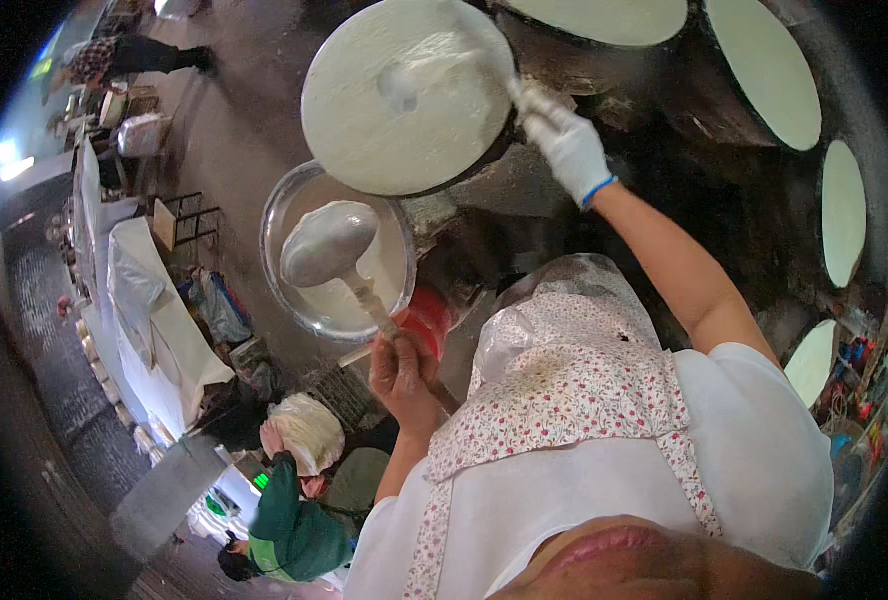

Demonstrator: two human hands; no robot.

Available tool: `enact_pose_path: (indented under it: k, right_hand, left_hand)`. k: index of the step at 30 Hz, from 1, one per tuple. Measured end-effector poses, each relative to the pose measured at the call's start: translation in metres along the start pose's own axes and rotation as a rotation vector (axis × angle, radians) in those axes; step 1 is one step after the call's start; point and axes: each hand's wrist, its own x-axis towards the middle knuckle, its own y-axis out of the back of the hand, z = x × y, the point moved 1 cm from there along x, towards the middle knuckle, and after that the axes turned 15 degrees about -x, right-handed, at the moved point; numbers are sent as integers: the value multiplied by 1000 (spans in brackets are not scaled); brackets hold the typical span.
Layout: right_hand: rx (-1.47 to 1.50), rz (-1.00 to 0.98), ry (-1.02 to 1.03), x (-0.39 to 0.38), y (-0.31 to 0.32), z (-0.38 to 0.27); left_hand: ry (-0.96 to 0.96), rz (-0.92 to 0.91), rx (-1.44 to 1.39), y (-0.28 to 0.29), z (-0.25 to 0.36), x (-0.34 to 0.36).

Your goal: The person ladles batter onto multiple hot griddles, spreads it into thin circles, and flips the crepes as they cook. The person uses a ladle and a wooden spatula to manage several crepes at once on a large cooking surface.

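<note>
My bare left hand (pixel 404 375) is closed round the handle of a large metal ladle (pixel 329 245). White batter coats the ladle, which hangs over a wide metal bowl (pixel 269 250) of the same batter. My right hand (pixel 569 155), in a white glove with a blue cuff, is closed at the right edge of a round griddle. From its fingers a pale spreader (pixel 489 50), smeared by motion, reaches across the griddle's top. A layer of white batter (pixel 394 130) covers this griddle, with a small greyish patch near its middle.
More round griddles with pale layers curve round to the right, including one near the upper right (pixel 764 75). Beside the bowl stands a red container (pixel 426 320). A person in green (pixel 299 530) works at lower left by a stack of pale sheets (pixel 307 433). Another person stands at far upper left.
</note>
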Motion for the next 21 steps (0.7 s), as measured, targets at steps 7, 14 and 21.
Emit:
enact_pose_path:
  k: [7, 14, 21]
  right_hand:
    - [-640, -277, -8, 31, -32, -54]
    - [-286, -129, 72, -26, -38, -9]
    - [-339, -124, 112, 11, -31, -39]
  left_hand:
    - [21, 37, 41, 23, 5, -12]
    - [39, 48, -8, 52, 3, -8]
    - [3, 50, -44, 60, 11, -8]
